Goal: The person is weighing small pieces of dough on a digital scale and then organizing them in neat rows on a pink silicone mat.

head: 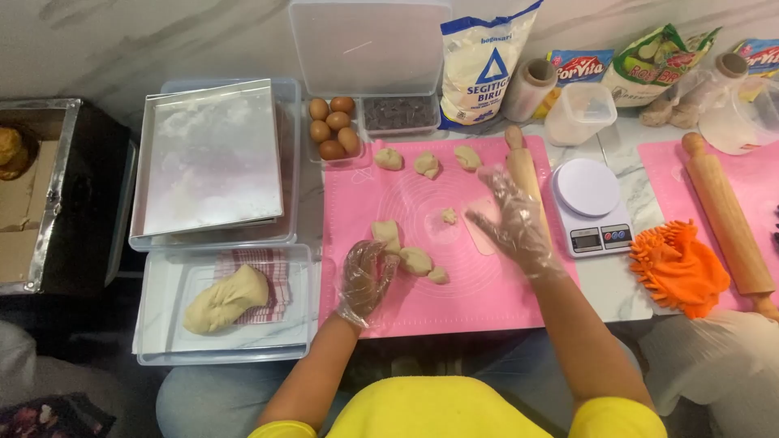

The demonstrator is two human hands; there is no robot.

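Note:
Both my hands wear clear plastic gloves over a pink silicone mat (422, 296). My left hand (365, 276) rests on the mat, its fingers curled beside a cluster of pale dough pieces (415, 259). My right hand (511, 219) hovers with spread fingers over a pink scraper (480, 235), next to a wooden rolling pin (523, 166). Three more dough lumps (428, 164) lie along the mat's far edge, and a small bit (449, 216) sits mid-mat.
A clear tray (162, 341) at left holds a big dough mass (225, 300) on a checked cloth. Behind it are metal baking trays (211, 154), eggs (333, 128) and a flour bag (480, 65). A white kitchen scale (591, 207), an orange cloth (680, 268) and a second rolling pin (726, 223) lie right.

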